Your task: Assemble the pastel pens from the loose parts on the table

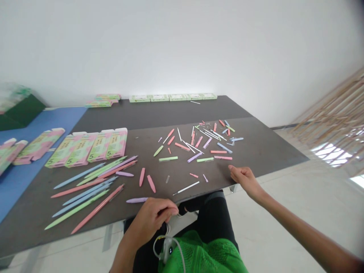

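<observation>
My left hand [157,213] rests at the table's near edge with its fingers curled closed; nothing shows in it. Beside its knuckles lies a purple pen barrel [136,200], partly covered by the hand. My right hand [243,178] is closed in a loose fist at the near edge, and no object shows there either. Closest to it are a pink pen barrel [223,157] and a green one [205,159]. Between the hands lie a white refill [186,188], a small pink part [193,175] and a small purple part [205,178]. Two pink tapered barrels [151,184] lie farther left.
Several assembled pens [98,208] lie at left, below printed pen boxes [116,144]. Loose barrels, refills [210,134] and clips are scattered at centre right. More boxes [178,97] line the wall side. A dark green bin [24,112] stands far left on a blue surface.
</observation>
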Motion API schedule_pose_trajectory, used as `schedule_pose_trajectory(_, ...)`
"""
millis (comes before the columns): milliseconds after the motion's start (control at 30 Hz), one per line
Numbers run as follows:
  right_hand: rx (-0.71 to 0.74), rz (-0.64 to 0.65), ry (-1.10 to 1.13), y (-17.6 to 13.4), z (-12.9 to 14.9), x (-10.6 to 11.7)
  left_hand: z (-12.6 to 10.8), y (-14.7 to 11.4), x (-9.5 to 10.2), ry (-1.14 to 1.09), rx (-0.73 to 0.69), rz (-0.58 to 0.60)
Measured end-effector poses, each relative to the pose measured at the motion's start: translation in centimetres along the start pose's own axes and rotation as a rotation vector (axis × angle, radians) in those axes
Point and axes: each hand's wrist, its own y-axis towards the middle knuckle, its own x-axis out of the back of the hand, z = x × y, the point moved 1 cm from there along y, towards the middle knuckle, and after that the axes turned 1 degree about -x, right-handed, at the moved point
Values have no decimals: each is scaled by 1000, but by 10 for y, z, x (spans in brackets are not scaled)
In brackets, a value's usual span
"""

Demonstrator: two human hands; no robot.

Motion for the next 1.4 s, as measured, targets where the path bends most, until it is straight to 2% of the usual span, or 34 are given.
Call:
schedule_pose_trajectory(533,-22,-28,-87,1,-20,9,-5,-1,-3,-36,-63,-12)
schedule_pose_trajectory(900,-17,-13,-91,-1,-12,7,-4,-1,-6,-49,-112,-28)
schedule_pose_trajectory(1200,-10,-19,-123,-2,-6,4,-3,-1,-5,-37,-99,-27)
schedule_pose_trajectory(1333,-12,-65,-247,-1,3,1,-2,-1,-5,-31,-76,-21)
schedule_pose_trajectory(1400,50,-69,-382,-2,16,-5,-2,-1,-5,-22,-74,-21)
